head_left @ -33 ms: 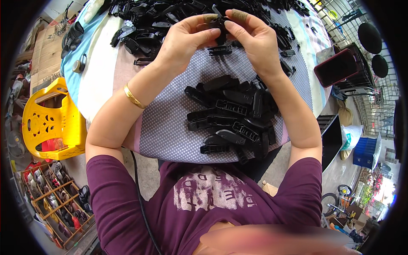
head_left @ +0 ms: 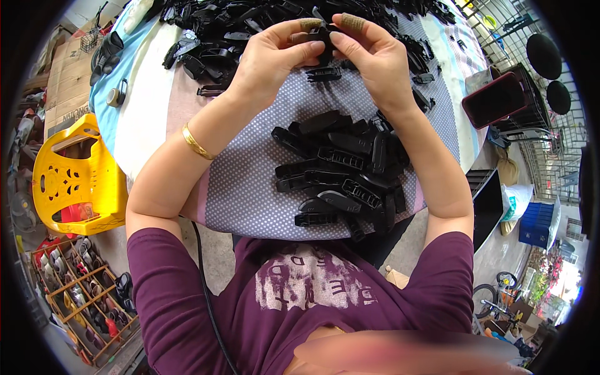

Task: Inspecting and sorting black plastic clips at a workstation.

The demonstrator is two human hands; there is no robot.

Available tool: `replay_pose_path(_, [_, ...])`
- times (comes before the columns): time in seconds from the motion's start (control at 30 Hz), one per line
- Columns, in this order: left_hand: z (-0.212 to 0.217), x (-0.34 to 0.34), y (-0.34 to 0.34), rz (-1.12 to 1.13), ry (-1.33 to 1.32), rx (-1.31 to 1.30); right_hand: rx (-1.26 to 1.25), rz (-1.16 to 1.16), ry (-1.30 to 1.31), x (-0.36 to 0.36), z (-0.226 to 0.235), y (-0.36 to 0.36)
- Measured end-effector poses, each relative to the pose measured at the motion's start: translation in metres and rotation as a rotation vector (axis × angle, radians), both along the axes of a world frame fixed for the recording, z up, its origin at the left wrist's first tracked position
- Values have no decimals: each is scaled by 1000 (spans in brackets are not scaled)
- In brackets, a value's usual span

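Observation:
Both my hands come together over the far middle of the table, pinching one small black plastic part (head_left: 324, 52). My left hand (head_left: 265, 65) grips its left side between thumb and forefinger, and my right hand (head_left: 378, 62) is closed on its right side. Brownish wraps cover both forefinger tips. The part's exact kind is hard to make out, since my fingers cover much of it. Just below it lies another black plastic piece (head_left: 324, 75). Nearer me, between my forearms, is a heap of elongated black plastic pieces (head_left: 340, 159), some showing slotted undersides.
A large pile of black parts (head_left: 244, 37) spreads along the table's far side. The table (head_left: 240, 200) wears a dotted cloth. A yellow plastic chair (head_left: 109, 187) stands at left, with a round metallic object (head_left: 116, 94) on the cloth. A dark phone (head_left: 495, 100) is at right.

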State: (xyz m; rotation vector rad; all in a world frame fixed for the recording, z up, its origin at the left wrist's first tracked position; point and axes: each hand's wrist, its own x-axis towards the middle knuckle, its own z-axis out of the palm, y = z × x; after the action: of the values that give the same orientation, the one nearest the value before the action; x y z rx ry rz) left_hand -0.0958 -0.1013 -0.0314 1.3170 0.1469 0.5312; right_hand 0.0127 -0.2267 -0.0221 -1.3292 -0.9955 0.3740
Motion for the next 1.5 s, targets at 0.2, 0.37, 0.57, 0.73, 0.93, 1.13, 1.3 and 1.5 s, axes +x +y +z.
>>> replay_pose_path(0.2, [1,-2,3,93,-14,127,33,-15,-110,-3,0,-1])
replay_pose_path(0.37, [-1,1,0,70,-37,-31,-3,-73,-248,-4,-3,0])
replay_pose_path(0.57, [5,-2,4,55,-142,118,-131,-189,-475,-5,5,-2])
replay_pose_path(0.73, [14,-4,12,-28,-174,340,-310,184,-224,1,12,-9])
replay_pose_path(0.93, [16,-5,14,-30,-172,359,-254,61,-297,-11,2,-8])
replay_pose_path(1.13, [19,-10,2,25,41,605,-517,312,-592,32,27,-17])
replay_pose_path(1.3, [18,-12,-14,-227,-97,333,-140,-269,-914,76,3,-2])
replay_pose_path(1.5, [12,-11,-9,1,-55,919,-479,-371,-926,40,18,48])
